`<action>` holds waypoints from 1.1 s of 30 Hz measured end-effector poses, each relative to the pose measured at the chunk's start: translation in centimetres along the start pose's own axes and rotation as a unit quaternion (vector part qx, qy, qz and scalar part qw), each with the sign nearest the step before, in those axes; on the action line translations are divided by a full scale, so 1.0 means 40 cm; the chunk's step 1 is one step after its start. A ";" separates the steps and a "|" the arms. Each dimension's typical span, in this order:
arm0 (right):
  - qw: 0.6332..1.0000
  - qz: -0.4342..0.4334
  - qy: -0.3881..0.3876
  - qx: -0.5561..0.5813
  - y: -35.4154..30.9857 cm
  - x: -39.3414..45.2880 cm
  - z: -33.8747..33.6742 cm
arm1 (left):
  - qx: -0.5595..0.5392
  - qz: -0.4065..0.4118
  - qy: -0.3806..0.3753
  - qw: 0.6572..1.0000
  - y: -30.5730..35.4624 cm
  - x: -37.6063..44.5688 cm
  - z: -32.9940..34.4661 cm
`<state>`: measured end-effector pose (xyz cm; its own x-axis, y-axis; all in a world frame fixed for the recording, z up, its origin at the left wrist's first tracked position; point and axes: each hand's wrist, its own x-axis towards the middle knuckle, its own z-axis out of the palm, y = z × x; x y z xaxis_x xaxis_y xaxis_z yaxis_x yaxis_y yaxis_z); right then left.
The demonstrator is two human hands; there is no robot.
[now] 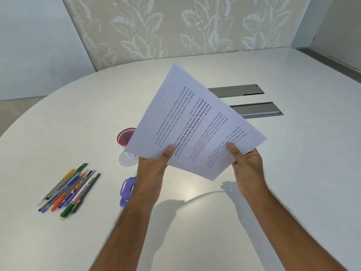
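I hold a thin stack of white printed sheets tilted above the white table, the text upside down to me. My left hand pinches the stack's near left edge, thumb on top. My right hand pinches the near right edge, thumb on the printed face and fingers hidden beneath. The sheets are fanned slightly apart at the lower corner.
Several pens and markers lie in a loose bunch at the left. A purple stapler lies by my left wrist. A red mesh cup stands partly behind the paper. Two grey cable slots sit beyond.
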<state>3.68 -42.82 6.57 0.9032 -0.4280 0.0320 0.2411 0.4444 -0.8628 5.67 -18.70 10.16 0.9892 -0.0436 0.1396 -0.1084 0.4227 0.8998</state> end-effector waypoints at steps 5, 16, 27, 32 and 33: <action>0.993 -0.045 0.024 -0.105 -0.030 0.012 -0.054 | 0.028 -0.020 0.039 0.999 0.016 0.000 -0.057; 0.967 -0.102 -0.016 -0.232 -0.092 0.006 -0.053 | 0.233 0.032 -0.008 0.972 0.038 0.007 -0.055; 0.966 -0.029 0.016 -0.258 0.018 -0.015 -0.093 | 0.284 -0.042 0.024 0.958 -0.070 -0.012 -0.088; 0.963 -0.038 0.000 -0.266 0.014 -0.016 -0.079 | 0.285 -0.050 0.042 0.956 -0.063 -0.003 -0.084; 0.964 -0.028 0.001 -0.266 0.020 -0.015 -0.080 | 0.287 -0.062 0.048 0.955 -0.067 -0.003 -0.085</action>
<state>2.19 -44.73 4.22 0.8934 -0.4411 0.0858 0.0733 -0.0452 -0.9963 6.17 -16.74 6.31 0.9995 0.0330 0.0035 0.0014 -0.1480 0.9890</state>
